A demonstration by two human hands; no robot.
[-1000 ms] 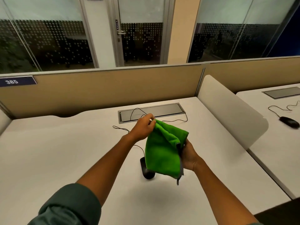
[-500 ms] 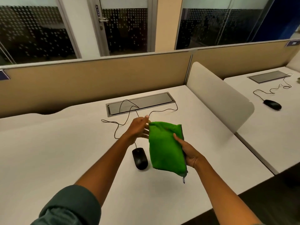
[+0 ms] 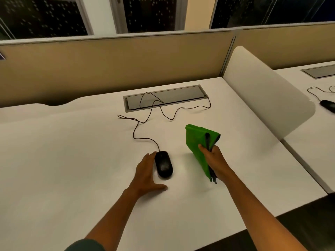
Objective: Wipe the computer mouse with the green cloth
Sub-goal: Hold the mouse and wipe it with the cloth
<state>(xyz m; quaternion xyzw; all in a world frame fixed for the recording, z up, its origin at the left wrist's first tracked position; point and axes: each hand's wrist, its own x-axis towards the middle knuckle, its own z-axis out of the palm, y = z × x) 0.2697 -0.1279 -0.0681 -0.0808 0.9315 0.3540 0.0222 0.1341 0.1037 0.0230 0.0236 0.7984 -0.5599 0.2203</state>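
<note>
A black wired computer mouse [image 3: 163, 164] lies on the white desk [image 3: 72, 160]. Its thin black cable [image 3: 145, 122] snakes back to a grey cable hatch. My left hand [image 3: 146, 175] rests open on the desk right beside the mouse's left side, fingers along it and thumb spread out below it. The folded green cloth [image 3: 198, 142] with a dark edge is held up above the desk, right of the mouse, gripped by my right hand [image 3: 214, 159]. Cloth and mouse are apart.
The grey cable hatch [image 3: 165, 98] is set into the desk behind the mouse. A tan partition [image 3: 108, 66] runs along the back. A white curved divider [image 3: 268, 98] stands on the right. Beyond it, another desk holds a second black mouse [image 3: 328, 105].
My left hand let go of the cloth and dropped to the desk beside the mouse. My right hand alone now holds the folded cloth, moved to the right. The view tilted downward.
</note>
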